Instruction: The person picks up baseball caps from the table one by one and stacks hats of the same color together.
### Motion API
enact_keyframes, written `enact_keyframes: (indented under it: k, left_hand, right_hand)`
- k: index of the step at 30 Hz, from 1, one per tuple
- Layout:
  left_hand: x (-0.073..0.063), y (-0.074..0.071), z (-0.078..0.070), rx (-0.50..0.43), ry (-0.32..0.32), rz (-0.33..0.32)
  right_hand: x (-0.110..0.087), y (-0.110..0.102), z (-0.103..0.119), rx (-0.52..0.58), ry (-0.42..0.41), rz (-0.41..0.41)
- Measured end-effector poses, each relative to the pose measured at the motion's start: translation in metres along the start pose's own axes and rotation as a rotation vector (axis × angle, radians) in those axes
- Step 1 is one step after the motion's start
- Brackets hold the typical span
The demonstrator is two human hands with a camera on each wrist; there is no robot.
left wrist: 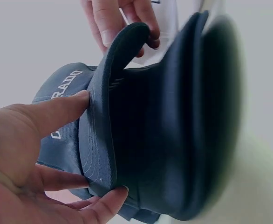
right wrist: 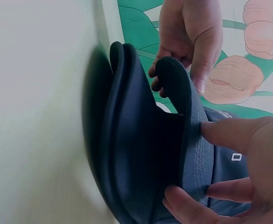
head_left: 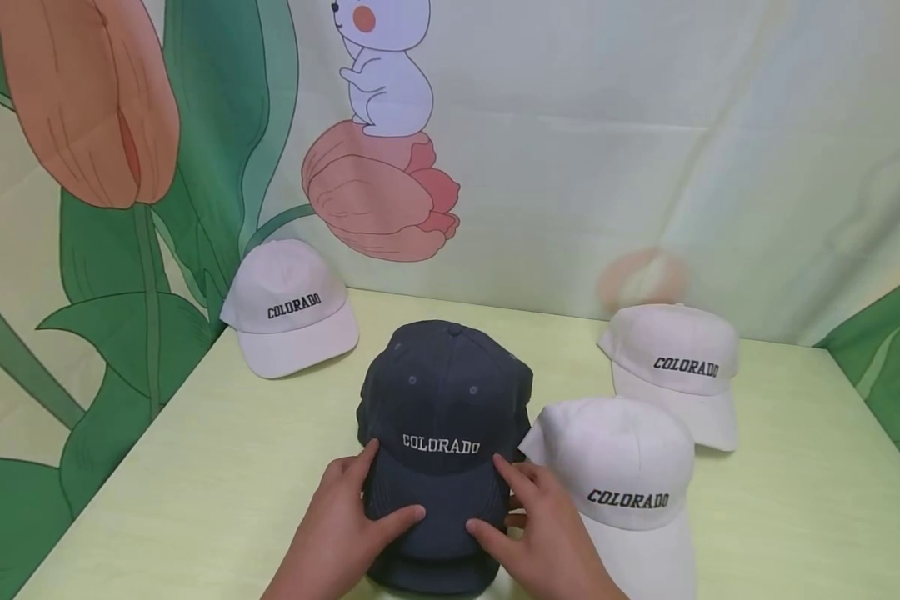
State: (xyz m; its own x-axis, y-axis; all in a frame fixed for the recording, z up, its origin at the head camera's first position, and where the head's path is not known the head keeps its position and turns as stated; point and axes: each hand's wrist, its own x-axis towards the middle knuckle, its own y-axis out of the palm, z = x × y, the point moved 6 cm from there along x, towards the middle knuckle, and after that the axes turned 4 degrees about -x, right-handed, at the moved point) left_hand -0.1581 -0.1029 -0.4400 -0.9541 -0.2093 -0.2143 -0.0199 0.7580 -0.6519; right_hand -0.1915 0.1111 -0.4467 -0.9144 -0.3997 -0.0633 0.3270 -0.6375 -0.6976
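A navy baseball cap [head_left: 442,392] with white COLORADO lettering sits atop a stack in the middle of the table. My left hand [head_left: 341,517] pinches one side of its brim, thumb on top and fingertips curling beneath, as the left wrist view shows. On the opposite side my right hand [head_left: 543,525] grips the brim the same way. Beneath it are more navy caps [right wrist: 127,116], two of whose brims lie close together. A gap separates those brims from the held one. Close by my right hand rests a white cap [head_left: 622,458] with black COLORADO lettering.
Another white cap [head_left: 675,358] stands behind the nearer one, at the right. A third white cap [head_left: 292,308] is at the back left. Behind the pale green table [head_left: 217,467] hangs a backdrop [head_left: 532,150] printed with tulips and an animal.
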Motion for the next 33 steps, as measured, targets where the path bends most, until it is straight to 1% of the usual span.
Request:
enact_keyframes:
  k: [4,8,12,16,19,23,27,30,33]
  left_hand:
    - [0.001,0.005,0.007,0.029,-0.007,0.021]
    - [0.001,0.009,0.014,0.066,-0.017,0.043]
    - [0.000,0.014,0.021,0.086,-0.021,0.057]
    - [0.000,0.015,0.025,0.094,-0.035,0.070]
    - [0.001,0.015,0.027,0.108,-0.040,0.090]
    - [0.003,0.017,0.030,0.127,-0.015,0.120]
    - [0.004,0.017,0.031,0.134,0.001,0.138]
    - [0.004,0.017,0.030,0.135,0.019,0.145]
    - [0.003,0.017,0.029,0.138,0.041,0.144]
  right_hand:
    - [-0.002,0.006,-0.005,0.030,0.006,0.029]
    - [-0.004,0.014,-0.012,0.061,0.036,0.085]
    - [-0.004,0.019,-0.016,0.048,0.074,0.126]
    - [-0.005,0.020,-0.017,0.005,0.104,0.147]
    - [-0.005,0.021,-0.017,-0.031,0.106,0.161]
    - [-0.005,0.024,-0.016,-0.101,0.086,0.178]
    - [-0.004,0.027,-0.016,-0.210,0.082,0.196]
    - [-0.004,0.029,-0.016,-0.268,0.103,0.216]
    - [-0.004,0.031,-0.017,-0.300,0.108,0.227]
